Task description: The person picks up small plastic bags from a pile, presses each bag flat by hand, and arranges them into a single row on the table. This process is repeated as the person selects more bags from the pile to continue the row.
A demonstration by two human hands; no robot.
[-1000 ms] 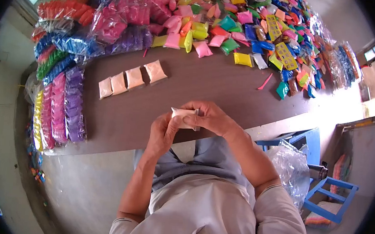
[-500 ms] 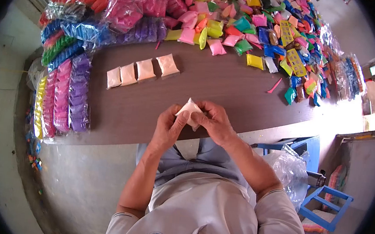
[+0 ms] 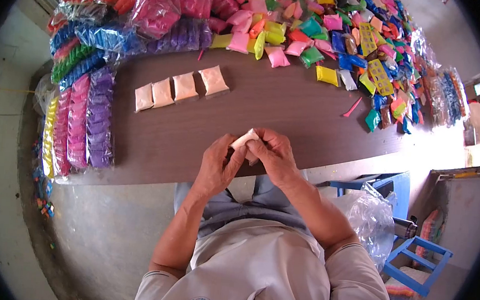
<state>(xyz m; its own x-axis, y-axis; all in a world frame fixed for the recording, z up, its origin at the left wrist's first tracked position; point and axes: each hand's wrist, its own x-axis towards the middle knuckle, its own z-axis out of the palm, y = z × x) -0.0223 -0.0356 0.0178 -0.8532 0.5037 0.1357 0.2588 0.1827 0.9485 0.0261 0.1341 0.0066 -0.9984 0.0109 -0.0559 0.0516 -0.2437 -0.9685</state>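
Note:
A small pale peach packet (image 3: 245, 139) is pinched between my two hands near the front edge of the brown table (image 3: 243, 108). My left hand (image 3: 218, 158) grips its left side, with the thumb against it. On the other side, my right hand (image 3: 275, 154) presses it with thumb and fingers, and part of the packet is hidden behind them. Beyond my hands, a short row of similar peach packets lies on the tabletop, with one packet (image 3: 214, 80) at its right end and another packet (image 3: 144, 98) at its left end.
Bagged strips of purple packets (image 3: 101, 119) and pink packets (image 3: 79, 120) line the left side. A large heap of mixed coloured packets (image 3: 316, 37) covers the back right. A pink stick (image 3: 351, 107) lies before it. A blue stool (image 3: 420, 265) and clear plastic bag (image 3: 366, 225) are at right.
The packet in my hands has tilted and looks more folded, with less of its face showing. My fingers have shifted around it. The row of packets lies as before.

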